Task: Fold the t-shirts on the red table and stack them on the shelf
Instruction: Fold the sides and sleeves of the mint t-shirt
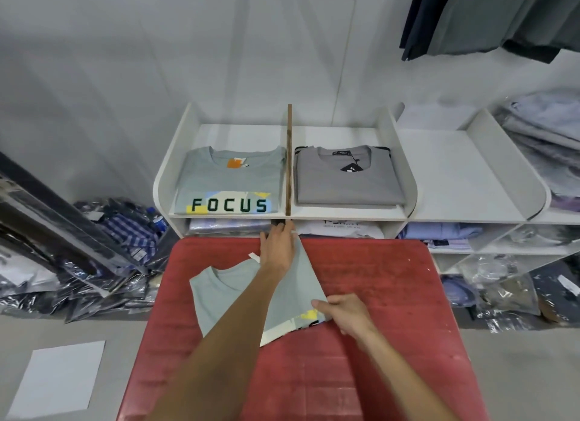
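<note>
- The left hand (pixel 277 246) reaches far up the middle of the frame, its forearm crossing the pale grey-green t-shirt (pixel 232 298), and grips that shirt's raised edge near the far rim of the red table (pixel 376 295).
- The right hand (pixel 345 317), lower and right of centre, pinches the shirt's printed hem corner, thumb on top, where a yellow patch and a white band show.
- Between the two hands the cloth is drawn up as a slanting fold; the rest of the shirt lies flat on the table left of centre, collar toward the upper left, a small white tag just beyond it.
- The red table fills the lower middle of the frame, with a grey floor on either side and a white sheet (pixel 59 375) lying at lower left.
- Behind the table stands a white shelf (pixel 405 157) against a pale wall.
- Its left bay holds a folded FOCUS shirt (pixel 229 182), and a brown divider (pixel 289 160) parts it from a folded grey shirt (pixel 348 179).
- Bagged garments (pixel 119 232) are heaped at left and right.
- Dark clothes (pixel 489 15) hang at upper right.
</note>
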